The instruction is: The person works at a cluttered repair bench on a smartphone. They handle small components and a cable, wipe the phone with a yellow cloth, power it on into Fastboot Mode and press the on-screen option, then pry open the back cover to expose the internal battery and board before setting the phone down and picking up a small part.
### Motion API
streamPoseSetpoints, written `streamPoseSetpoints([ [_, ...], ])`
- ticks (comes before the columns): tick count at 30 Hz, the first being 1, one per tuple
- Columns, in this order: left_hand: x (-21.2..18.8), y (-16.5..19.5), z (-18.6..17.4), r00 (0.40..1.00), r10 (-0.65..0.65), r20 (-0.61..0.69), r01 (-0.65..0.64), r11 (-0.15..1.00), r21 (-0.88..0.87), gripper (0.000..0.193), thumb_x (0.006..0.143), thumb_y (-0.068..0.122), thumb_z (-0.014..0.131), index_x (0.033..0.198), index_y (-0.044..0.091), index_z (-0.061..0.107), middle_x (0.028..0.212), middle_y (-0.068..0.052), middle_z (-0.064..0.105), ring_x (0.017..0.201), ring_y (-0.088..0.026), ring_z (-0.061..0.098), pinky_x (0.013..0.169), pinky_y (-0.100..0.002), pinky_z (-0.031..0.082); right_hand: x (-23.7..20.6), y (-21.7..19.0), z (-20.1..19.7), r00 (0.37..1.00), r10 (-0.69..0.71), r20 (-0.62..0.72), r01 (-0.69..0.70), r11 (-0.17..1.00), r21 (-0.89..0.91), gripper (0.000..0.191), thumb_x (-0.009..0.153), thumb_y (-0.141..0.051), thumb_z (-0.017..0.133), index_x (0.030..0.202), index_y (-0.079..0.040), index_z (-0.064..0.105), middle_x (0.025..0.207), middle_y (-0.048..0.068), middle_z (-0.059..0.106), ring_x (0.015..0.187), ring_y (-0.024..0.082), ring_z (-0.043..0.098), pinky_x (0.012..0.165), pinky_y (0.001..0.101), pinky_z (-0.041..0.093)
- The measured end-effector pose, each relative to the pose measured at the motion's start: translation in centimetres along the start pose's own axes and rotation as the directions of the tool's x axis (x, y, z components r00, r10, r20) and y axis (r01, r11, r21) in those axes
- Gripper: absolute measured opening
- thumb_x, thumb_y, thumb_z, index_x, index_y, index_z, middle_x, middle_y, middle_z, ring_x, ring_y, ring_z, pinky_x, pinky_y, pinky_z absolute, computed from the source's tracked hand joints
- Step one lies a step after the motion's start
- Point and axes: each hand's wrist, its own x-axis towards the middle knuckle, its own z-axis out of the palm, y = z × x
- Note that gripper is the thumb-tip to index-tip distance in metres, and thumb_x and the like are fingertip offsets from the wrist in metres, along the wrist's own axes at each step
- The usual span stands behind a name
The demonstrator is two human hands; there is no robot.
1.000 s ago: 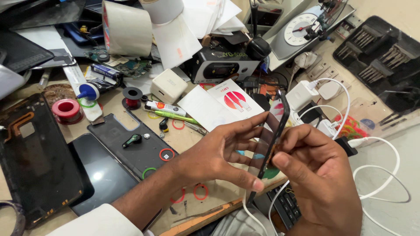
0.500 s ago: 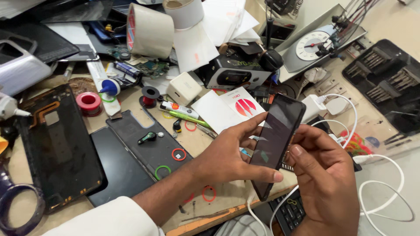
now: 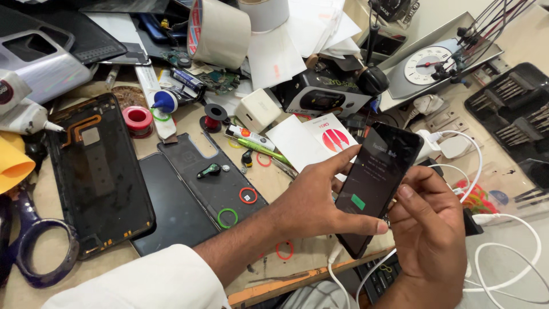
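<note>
Since the earlier frame: phone (image 3: 374, 186) turned from edge-on to face up, its screen now lit with text and a green patch. Position: raised above the desk (image 3: 297, 252), near its front edge, long axis slanting from lower left to upper right. Left hand (image 3: 311, 200): fingers closed on the phone's left side, thumb along the lower edge. Right hand (image 3: 429, 229): fingers curled against the right edge, gripping. Both hands touch it; neither nearer. White cable (image 3: 503, 252) loops just right. Back covers (image 3: 97, 171), tape roll (image 3: 220, 31) well apart, left.
</note>
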Motion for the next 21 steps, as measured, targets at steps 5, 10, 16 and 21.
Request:
streamPoseSetpoints([
  [5,0.0,0.3,-0.1,0.999,0.013,-0.038,-0.011,0.999,0.038,0.121,0.065,0.046,0.087,0.160,-0.008,0.034,0.122,-0.014,0.073,0.097,-0.015,0.075,0.083,-0.030,0.063,0.0,-0.4,0.4,0.998,0.052,-0.026,-0.053,0.998,-0.043,0.022,0.096,0.000,0.059,0.116,0.009,0.059,0.109,0.019,0.070,0.101,0.025,0.070,0.093,0.0387,0.055],
  [10,0.1,0.2,-0.1,0.999,0.005,-0.054,-0.002,0.999,0.044,0.124,0.066,0.045,0.088,0.161,-0.009,0.028,0.125,-0.014,0.071,0.100,-0.015,0.074,0.083,-0.029,0.063,-0.6,-0.7,0.0,0.997,0.053,-0.049,-0.059,0.990,-0.126,0.016,0.100,0.001,0.064,0.112,0.012,0.063,0.103,0.015,0.067,0.089,0.019,0.064,0.082,0.0309,0.051],
  [16,0.0,0.0,0.0,0.998,-0.016,-0.066,0.022,0.996,0.086,0.125,0.065,0.046,0.088,0.160,-0.010,0.028,0.124,-0.016,0.073,0.099,-0.016,0.076,0.084,-0.029,0.063,-1.0,-0.8,0.9,0.991,0.001,-0.131,-0.040,0.956,-0.291,0.015,0.096,0.004,0.064,0.107,0.012,0.066,0.099,0.013,0.068,0.087,0.014,0.064,0.081,0.0265,0.051],
  [21,0.0,0.1,0.0,0.994,0.073,-0.076,-0.061,0.986,0.153,0.123,0.066,0.047,0.089,0.160,-0.009,0.032,0.129,-0.015,0.070,0.098,-0.016,0.076,0.085,-0.031,0.063,-1.3,-1.3,2.4,0.975,-0.049,-0.217,-0.049,0.904,-0.424,0.012,0.092,0.007,0.064,0.102,0.012,0.067,0.094,0.013,0.070,0.084,0.014,0.065,0.078,0.0242,0.051],
])
